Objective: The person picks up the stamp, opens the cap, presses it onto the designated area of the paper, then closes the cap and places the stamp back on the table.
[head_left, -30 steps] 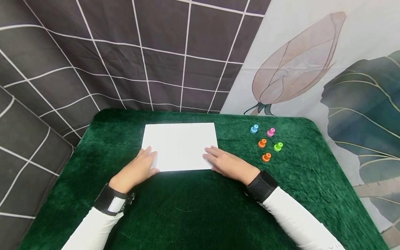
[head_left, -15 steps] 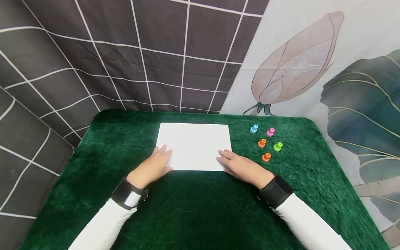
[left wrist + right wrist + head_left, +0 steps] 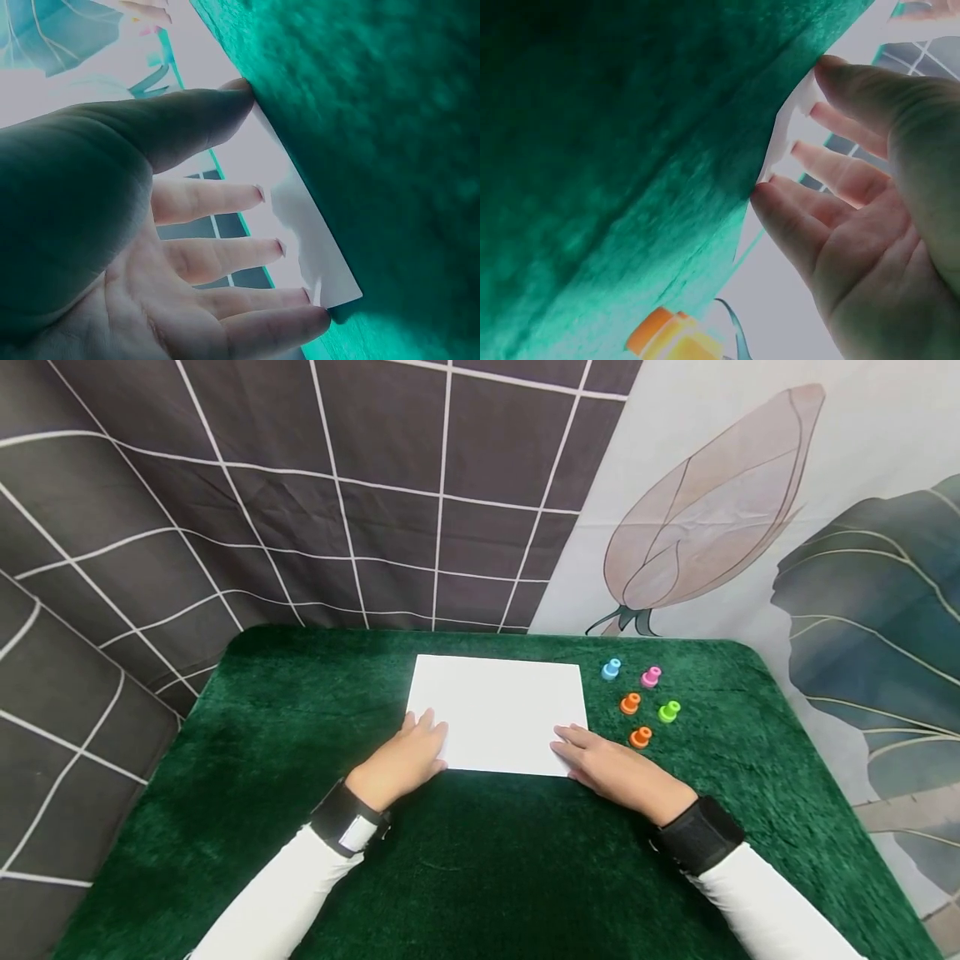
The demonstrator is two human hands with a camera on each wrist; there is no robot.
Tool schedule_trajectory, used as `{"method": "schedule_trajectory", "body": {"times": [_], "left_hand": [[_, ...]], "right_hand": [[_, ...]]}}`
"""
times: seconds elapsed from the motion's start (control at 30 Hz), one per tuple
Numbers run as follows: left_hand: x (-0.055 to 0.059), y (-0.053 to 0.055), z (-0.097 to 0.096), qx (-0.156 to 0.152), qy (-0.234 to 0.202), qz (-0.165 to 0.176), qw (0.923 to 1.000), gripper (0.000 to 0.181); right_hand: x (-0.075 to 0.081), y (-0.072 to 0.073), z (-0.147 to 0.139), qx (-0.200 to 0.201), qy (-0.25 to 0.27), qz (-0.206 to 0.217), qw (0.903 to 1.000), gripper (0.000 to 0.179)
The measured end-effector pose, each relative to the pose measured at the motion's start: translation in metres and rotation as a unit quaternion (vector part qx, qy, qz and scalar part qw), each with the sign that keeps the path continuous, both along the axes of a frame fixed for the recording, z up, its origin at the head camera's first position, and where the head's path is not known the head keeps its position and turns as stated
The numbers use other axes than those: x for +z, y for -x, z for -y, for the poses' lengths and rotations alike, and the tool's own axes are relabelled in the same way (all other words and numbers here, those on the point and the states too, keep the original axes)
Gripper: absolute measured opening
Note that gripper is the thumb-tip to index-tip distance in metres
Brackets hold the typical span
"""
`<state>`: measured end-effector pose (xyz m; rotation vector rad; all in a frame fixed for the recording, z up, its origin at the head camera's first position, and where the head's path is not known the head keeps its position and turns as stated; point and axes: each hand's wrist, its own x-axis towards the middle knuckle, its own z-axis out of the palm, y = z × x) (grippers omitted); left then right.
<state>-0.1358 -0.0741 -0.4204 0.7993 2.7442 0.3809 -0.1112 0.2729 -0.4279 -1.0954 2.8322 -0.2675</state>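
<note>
A blank white sheet of paper (image 3: 497,710) lies flat on the green cloth, turned slightly so its right side sits nearer. My left hand (image 3: 403,758) rests on its near left corner, fingers extended over the sheet. In the left wrist view, the left thumb (image 3: 202,120) touches the near edge and the fingertips (image 3: 277,247) press on the paper. At the near right corner lies my right hand (image 3: 622,770), its fingers straight on the surface. The right wrist view shows the right thumb (image 3: 855,82) at the near edge.
Several small flanged plastic pegs stand right of the paper: a blue peg (image 3: 611,669), a pink peg (image 3: 650,677), a green peg (image 3: 669,712) and two orange pegs, the nearer orange peg (image 3: 641,737) close to my right hand. Behind the table hangs a dark gridded curtain (image 3: 375,510).
Both hands have slid the paper to the right across the cloth, toward the pegs, and it has turned slightly clockwise. The pegs have stayed in place.
</note>
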Motion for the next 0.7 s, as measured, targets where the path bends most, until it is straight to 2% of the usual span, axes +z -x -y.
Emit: {"method": "schedule_trajectory", "body": {"times": [0.2,0.47,0.57,0.7], "left_hand": [[0.002,0.0,-0.009,-0.002,0.0,0.01,1.0,0.058],[0.0,0.002,-0.013,-0.002,0.014,0.001,0.9999,0.057],[0.003,0.0,-0.013,0.005,0.015,0.002,0.9999,0.058],[0.005,0.0,-0.013,0.014,0.018,0.006,0.9997,0.06]], "right_hand": [[0.002,-0.001,-0.007,0.006,0.005,-0.012,0.9999,0.044],[0.005,0.0,-0.01,0.004,0.009,0.006,0.9999,0.044],[0.006,0.003,-0.009,0.002,0.004,0.004,1.0,0.044],[0.014,0.011,-0.01,-0.015,0.004,0.003,0.9999,0.045]]}}
